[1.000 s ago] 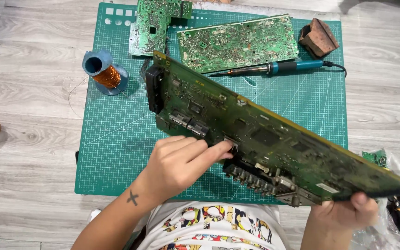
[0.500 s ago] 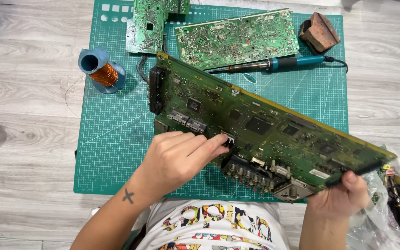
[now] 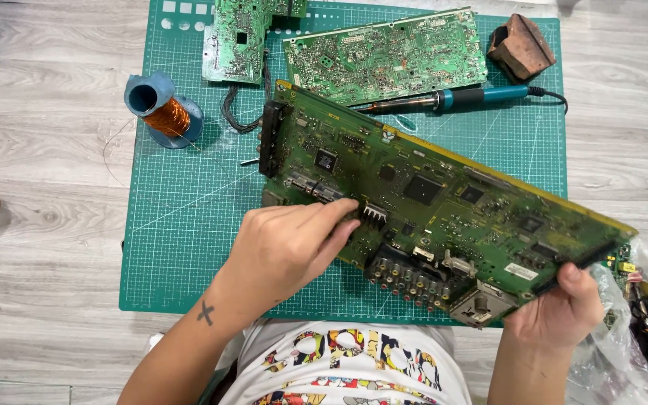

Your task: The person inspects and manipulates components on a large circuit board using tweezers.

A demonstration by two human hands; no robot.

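Now both hands hold circuit board (image 3: 444,202)

A single camera, worn on the person's head, looks almost straight down from close above the lap. The green gridded cutting mat (image 3: 189,225) fills the middle of the frame, its edges nearly square to the picture, with pale grey wood-plank floor (image 3: 39,150) showing on the left, right and bottom. The person's patterned white shirt (image 3: 346,371) enters at the bottom centre. No second view exists to overlap.
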